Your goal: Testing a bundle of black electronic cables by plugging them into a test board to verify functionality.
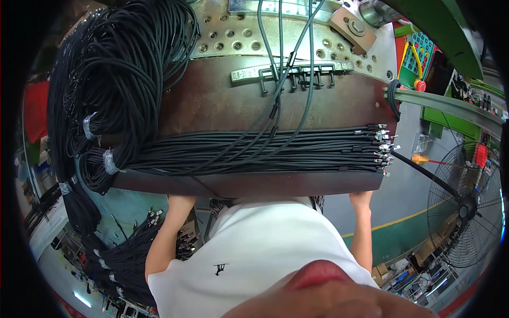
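My left hand (182, 202) is at the front edge of a dark brown board (244, 185), its fingers hidden below the edge. Toward the board's right end, my right hand (361, 199) meets the same edge, and its fingers are out of sight too. Across the board, between and beyond my hands, lies a flat row of black cables (265, 153). Their metal connectors (383, 147) line up at the right end. A clear tie (110, 161) wraps the bundle on the left. A few single cables (278, 98) cross over the row from the far side.
A large heap of coiled black cables (116, 63) covers the left side. A metal bar with black brackets (291, 71) stands behind the row, before a perforated metal plate (233, 40). A black fan (466, 206) is at right; more cable bundles (124, 259) hang lower left.
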Demonstrator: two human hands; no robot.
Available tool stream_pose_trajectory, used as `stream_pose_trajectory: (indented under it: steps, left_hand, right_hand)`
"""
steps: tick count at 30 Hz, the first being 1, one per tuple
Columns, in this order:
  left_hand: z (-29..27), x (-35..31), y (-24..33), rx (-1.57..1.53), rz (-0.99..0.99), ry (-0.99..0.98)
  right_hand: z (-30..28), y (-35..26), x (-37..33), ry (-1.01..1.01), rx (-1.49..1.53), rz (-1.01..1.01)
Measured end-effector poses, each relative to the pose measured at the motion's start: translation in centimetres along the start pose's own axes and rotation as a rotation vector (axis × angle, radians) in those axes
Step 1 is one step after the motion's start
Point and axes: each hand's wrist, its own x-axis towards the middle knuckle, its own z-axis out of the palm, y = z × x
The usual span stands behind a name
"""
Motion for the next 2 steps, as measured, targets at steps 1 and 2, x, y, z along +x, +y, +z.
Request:
stream_pose_trajectory:
  steps: [1,2]
  left_hand:
    - [0.49,0.12,0.35,-0.065,0.034,0.198]
    - [0.95,0.01,0.08,-0.029,0.02,0.211]
  right_hand:
    - [1.69,1.58,-0.61,0.072,-0.113,-0.096]
    - [1.73,1.48,-0.6,0.067,-0.113,-0.097]
